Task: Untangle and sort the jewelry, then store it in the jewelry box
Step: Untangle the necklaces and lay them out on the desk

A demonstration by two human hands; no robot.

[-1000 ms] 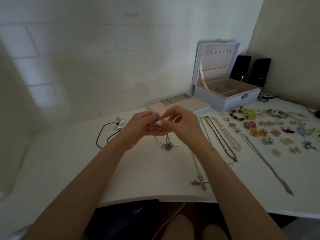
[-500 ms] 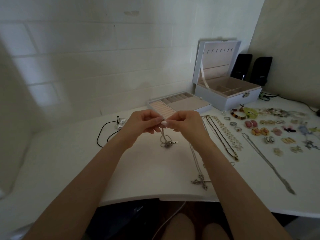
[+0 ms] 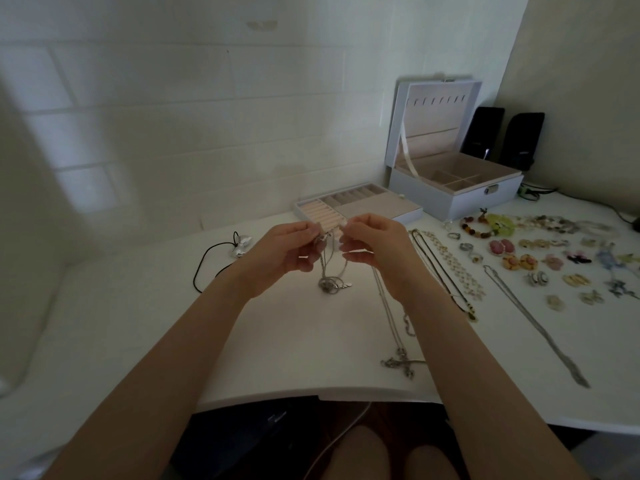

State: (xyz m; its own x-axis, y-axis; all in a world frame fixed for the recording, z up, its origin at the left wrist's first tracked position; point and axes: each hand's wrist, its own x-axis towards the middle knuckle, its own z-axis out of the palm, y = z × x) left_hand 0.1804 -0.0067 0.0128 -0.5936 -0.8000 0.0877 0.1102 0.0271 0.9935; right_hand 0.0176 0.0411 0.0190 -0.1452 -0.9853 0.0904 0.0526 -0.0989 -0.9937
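Nearest, a cross necklace (image 3: 401,362) lies on the table (image 3: 277,341), at five o'clock from the hands. Above it, the left hand (image 3: 284,252) and right hand (image 3: 377,251) have drawn slightly apart in the last half second. Each has its fingers pinched on the tangled silver chains (image 3: 329,271), whose pendants dangle between them. Separate strands now show, so the knot seems to be loosening. Far back at one o'clock, the jewelry box (image 3: 457,199) stands open.

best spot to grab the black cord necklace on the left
Probably its silver pendant, at the far end, pinched from above: it is chunky and stands proud of the table, while the thin cord lies flat in a loop.
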